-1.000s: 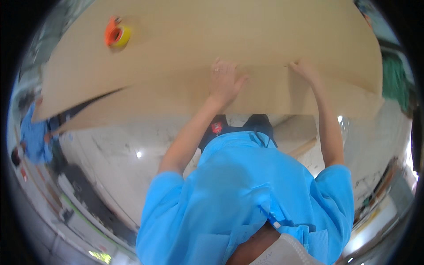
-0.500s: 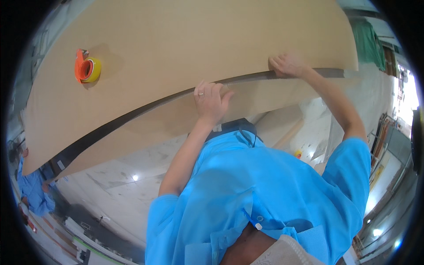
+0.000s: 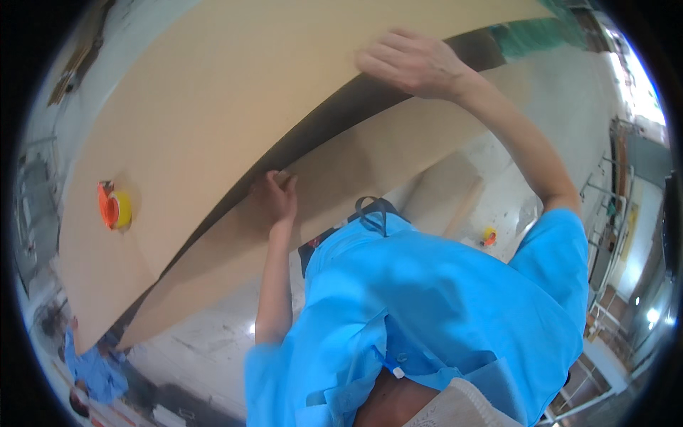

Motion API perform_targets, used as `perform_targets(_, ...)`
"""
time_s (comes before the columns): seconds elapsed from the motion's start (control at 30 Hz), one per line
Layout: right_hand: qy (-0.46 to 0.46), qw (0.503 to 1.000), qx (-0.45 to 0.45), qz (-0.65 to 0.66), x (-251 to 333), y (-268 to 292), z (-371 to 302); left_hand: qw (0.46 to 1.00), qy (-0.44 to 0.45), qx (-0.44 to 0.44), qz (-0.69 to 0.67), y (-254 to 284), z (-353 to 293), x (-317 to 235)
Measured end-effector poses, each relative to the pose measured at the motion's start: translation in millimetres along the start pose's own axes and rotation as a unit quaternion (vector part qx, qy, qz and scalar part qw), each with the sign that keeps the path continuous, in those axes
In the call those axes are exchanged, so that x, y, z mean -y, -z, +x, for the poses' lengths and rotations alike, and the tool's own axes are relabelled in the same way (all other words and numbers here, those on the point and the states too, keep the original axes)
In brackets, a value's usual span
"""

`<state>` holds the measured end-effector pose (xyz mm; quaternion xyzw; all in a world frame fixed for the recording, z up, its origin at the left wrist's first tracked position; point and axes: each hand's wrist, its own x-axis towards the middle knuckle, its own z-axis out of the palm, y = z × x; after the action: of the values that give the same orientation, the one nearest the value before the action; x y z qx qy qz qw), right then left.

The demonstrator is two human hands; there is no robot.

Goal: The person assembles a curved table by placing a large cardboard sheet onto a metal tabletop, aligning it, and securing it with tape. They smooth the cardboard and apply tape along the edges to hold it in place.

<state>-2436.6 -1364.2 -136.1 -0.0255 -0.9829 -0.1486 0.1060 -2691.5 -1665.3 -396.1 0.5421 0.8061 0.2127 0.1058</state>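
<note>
A large brown sheet of cardboard or heavy paper (image 3: 213, 107) spreads before me, its near edge bowed up. My right hand (image 3: 416, 62) is closed over that edge, fingers on top. Below it lies a brown strip or flap (image 3: 384, 146), and a dark surface (image 3: 324, 132) shows in the gap between the two. My left hand (image 3: 276, 199) has its fingers curled at the upper edge of the flap, apparently gripping it; the fingertips are partly hidden. On the big sheet, left of both hands, rests an orange tape dispenser with a yellow roll (image 3: 117, 206).
At the far left, a person in a blue shirt (image 3: 96, 373) stands by the sheet's far end, a hand near its edge. Green plastic (image 3: 533, 39) hangs at the upper right. Another small yellow-and-orange tape roll (image 3: 489, 236) is on the pale floor (image 3: 206, 356).
My right hand has moved left and lifted the big sheet's edge, widening the dark gap. My left hand has gone left and down to the flap. The view has shifted.
</note>
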Motion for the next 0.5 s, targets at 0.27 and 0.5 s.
perform_targets(0.27, 0.018, 0.996, 0.008, 0.093, 59.8, -47.4, -59.5, 0.991, 0.11, 0.068, 0.041, -19.4, -18.5, -2.0)
perform_targets(0.5, 0.004, 0.992, 0.066, 0.104, 81.9, -136.9, -92.2, 0.982, 0.097, 0.125, -0.104, -25.5, -24.9, -2.9)
